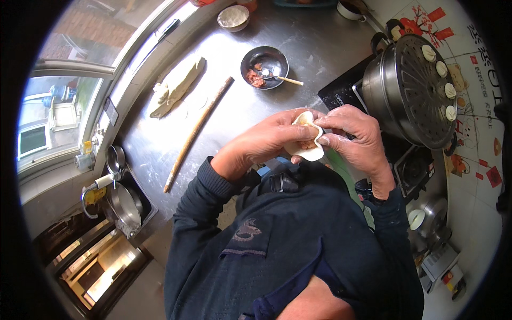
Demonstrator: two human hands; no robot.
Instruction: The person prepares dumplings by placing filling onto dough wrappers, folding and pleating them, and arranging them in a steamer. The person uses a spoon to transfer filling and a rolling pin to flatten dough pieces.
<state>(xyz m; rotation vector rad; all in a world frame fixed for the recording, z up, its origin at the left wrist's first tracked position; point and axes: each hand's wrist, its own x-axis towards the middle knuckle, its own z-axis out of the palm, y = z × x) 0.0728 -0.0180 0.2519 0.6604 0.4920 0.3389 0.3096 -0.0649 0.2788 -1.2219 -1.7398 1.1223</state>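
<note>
A round dough wrapper [314,155] with meat filling [307,144] in it lies cupped in my left hand [266,138], the thumb over the filling. My right hand [356,134] pinches the wrapper's right edge between thumb and fingers. Beyond my hands, a dark bowl [276,60] holds some raw minced meat [255,79] and a spoon with a light handle [290,81]. A wooden rolling pin [199,134] rests on the steel worktop to the left. Farther left lies a long lump of dough [178,86].
Several pleated buns [450,91] sit on the steamer's perforated tray [420,88] at right, over a black cooker [344,86]. A bowl of flour [233,18] stands at the back of the steel worktop [224,116]. At left are a sink with pans [124,206] and a window.
</note>
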